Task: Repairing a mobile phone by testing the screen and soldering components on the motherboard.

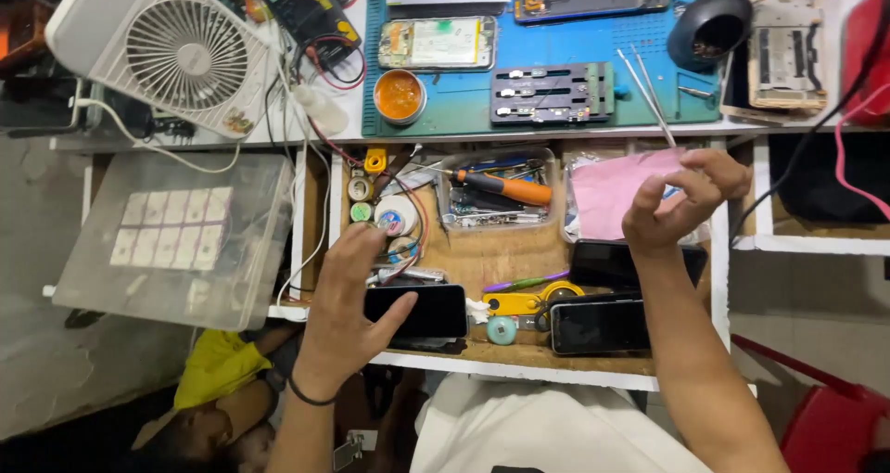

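My left hand [348, 311] rests over the open wooden drawer [501, 260], its thumb on a black smartphone [422, 311] and its fingertips by a few small round tins [394, 218]. My right hand [672, 204] hovers over the drawer's right side with fingers curled around a small bluish item that I cannot make out, above a pink sheet [616, 190]. Two more dark phones [603, 325] lie under that forearm.
A blue work mat [556, 46] on the bench carries opened phones, a metal jig, tweezers and an orange paste tin [399, 95]. A white fan [176, 51] and multimeter stand at left. An orange-handled screwdriver [510, 188] lies in a clear tray. A person sits low at left.
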